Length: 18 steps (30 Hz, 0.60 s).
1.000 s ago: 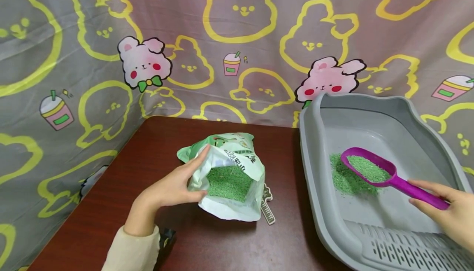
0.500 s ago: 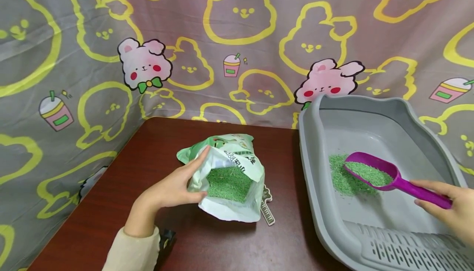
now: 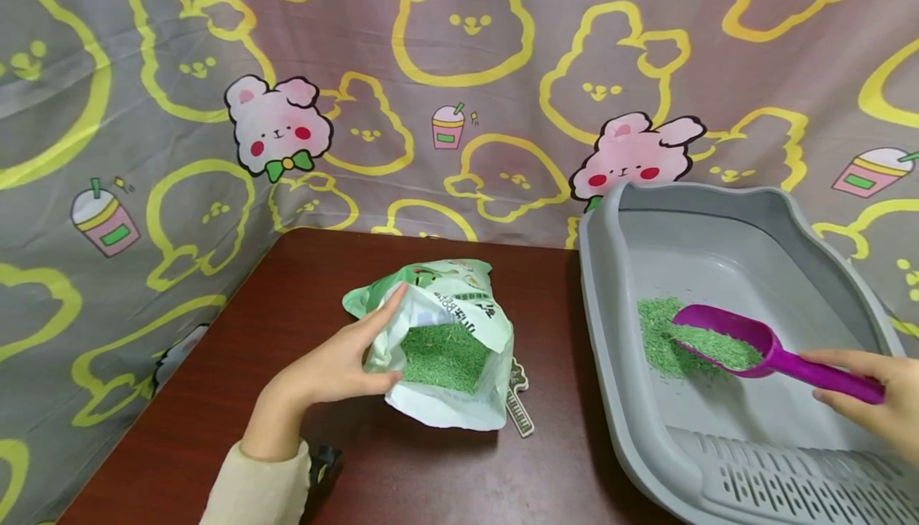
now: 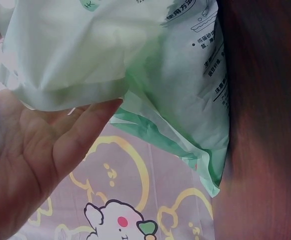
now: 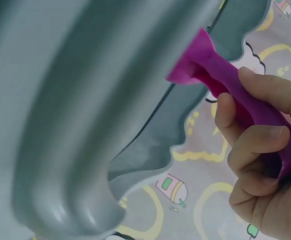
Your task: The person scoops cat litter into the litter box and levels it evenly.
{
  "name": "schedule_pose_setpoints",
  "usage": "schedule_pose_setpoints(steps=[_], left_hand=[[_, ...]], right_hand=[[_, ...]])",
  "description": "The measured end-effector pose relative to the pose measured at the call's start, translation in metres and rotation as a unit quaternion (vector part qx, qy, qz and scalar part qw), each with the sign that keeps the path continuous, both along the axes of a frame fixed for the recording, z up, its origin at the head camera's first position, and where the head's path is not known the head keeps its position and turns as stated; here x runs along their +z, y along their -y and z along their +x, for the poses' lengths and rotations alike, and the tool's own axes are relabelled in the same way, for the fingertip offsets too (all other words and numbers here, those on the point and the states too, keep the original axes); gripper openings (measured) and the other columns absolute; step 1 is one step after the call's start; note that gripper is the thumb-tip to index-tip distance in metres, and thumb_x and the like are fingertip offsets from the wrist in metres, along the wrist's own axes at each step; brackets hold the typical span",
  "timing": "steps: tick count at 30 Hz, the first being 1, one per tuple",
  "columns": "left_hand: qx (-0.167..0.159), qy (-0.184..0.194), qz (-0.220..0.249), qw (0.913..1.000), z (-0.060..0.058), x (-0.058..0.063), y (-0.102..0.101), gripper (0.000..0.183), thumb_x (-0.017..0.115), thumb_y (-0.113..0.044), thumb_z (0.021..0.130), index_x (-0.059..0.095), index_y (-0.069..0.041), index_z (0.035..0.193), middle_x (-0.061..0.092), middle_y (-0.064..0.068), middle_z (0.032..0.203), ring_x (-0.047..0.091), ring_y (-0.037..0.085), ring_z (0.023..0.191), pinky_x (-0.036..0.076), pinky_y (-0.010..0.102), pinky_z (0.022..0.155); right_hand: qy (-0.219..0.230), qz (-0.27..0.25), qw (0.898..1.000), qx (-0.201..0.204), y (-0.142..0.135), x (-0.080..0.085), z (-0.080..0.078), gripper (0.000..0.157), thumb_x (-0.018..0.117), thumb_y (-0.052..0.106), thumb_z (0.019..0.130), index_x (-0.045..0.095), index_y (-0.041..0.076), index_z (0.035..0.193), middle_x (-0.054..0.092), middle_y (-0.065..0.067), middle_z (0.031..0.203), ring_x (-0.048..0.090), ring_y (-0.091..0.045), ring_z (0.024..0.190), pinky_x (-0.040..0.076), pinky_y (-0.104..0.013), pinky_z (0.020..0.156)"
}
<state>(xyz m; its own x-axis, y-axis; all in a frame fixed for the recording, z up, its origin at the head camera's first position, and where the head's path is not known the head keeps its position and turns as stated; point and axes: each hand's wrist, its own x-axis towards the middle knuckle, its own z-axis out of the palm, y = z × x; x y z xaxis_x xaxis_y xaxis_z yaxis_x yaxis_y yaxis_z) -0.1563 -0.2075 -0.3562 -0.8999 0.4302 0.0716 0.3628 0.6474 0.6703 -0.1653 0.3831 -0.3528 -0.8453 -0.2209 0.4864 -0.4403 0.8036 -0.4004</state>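
My left hand [image 3: 333, 365] holds the side of an open cat litter bag's mouth, thumb at the lower edge and fingers at the upper. The pale green bag [image 3: 495, 329] lies tilted toward me, with green pellets [image 3: 441, 357] inside; its printed back [image 4: 185, 65] shows in the left wrist view. My right hand [image 3: 879, 401] grips the handle of a purple litter scoop [image 3: 771, 353]. Green pellets [image 3: 725, 349] fill the scoop, which is low inside the grey litter tray [image 3: 606, 365], overlapping a pellet pile [image 3: 656, 337]. Curled fingers wrap the handle [image 5: 230, 82] in the right wrist view.
The dark red-brown table [image 3: 287, 294] bears both bag and tray. A small flat patterned piece [image 3: 518, 405] lies beside the bag. The tray's slotted step [image 3: 790, 469] is nearest me. A patterned curtain [image 3: 502, 46] hangs behind and at the left.
My right hand and the loaded scoop have shifted slightly right, with the scoop's bowl moving a little nearer to me. My left hand and the bag have stayed in place.
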Motion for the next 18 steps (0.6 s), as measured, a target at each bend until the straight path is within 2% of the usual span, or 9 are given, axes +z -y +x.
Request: schedule_pose_setpoints(steps=[1, 4, 8, 11, 18], left_hand=[[0.0, -0.001, 0.0, 1.0, 0.0, 0.0, 0.0, 0.11, 0.075, -0.018, 0.078, 0.003, -0.023, 0.162, 0.013, 0.0, 0.168, 0.031, 0.019, 0.144, 0.036, 0.043, 0.113], [-0.001, -0.001, 0.0, 1.0, 0.0, -0.002, 0.0, 0.11, 0.074, -0.017, 0.078, 0.003, -0.024, 0.162, 0.013, -0.001, 0.168, 0.032, 0.018, 0.143, 0.037, 0.04, 0.112], [-0.001, -0.001, 0.001, 1.0, -0.001, -0.003, 0.0, 0.11, 0.074, -0.017, 0.078, 0.003, -0.023, 0.162, 0.013, -0.001, 0.168, 0.033, 0.017, 0.141, 0.038, 0.038, 0.111], [0.002, -0.001, 0.003, 1.0, 0.0, -0.003, 0.001, 0.11, 0.074, -0.017, 0.078, 0.003, -0.024, 0.162, 0.013, -0.001, 0.168, 0.032, 0.017, 0.142, 0.038, 0.038, 0.111], [0.0, 0.001, 0.003, 1.0, 0.0, -0.002, 0.0, 0.109, 0.074, -0.017, 0.079, 0.003, -0.023, 0.162, 0.013, -0.001, 0.168, 0.034, 0.017, 0.14, 0.038, 0.039, 0.111]], right_hand=[[0.004, 0.005, 1.0, -0.001, -0.001, 0.002, 0.0, 0.036, 0.064, 0.053, 0.085, 0.043, 0.07, 0.108, 0.035, 0.022, 0.056, 0.025, 0.008, 0.047, 0.022, -0.021, 0.039], [0.008, 0.031, 0.999, -0.002, -0.003, 0.006, -0.001, 0.032, 0.054, 0.064, 0.081, 0.038, 0.072, 0.107, 0.033, 0.021, 0.055, 0.024, 0.008, 0.048, 0.023, -0.021, 0.039], [0.002, 0.031, 0.999, 0.028, -0.003, 0.013, -0.004, 0.03, 0.047, 0.069, 0.08, 0.038, 0.073, 0.108, 0.033, 0.024, 0.054, 0.023, 0.01, 0.045, 0.022, -0.02, 0.037], [-0.002, 0.02, 0.999, 0.05, -0.004, 0.016, -0.007, 0.028, 0.052, 0.063, 0.083, 0.043, 0.07, 0.109, 0.033, 0.025, 0.053, 0.022, 0.011, 0.043, 0.021, -0.02, 0.036], [-0.003, 0.033, 0.998, 0.05, -0.006, 0.02, -0.01, 0.031, 0.053, 0.063, 0.083, 0.041, 0.071, 0.11, 0.033, 0.024, 0.054, 0.023, 0.013, 0.043, 0.022, -0.019, 0.035]])
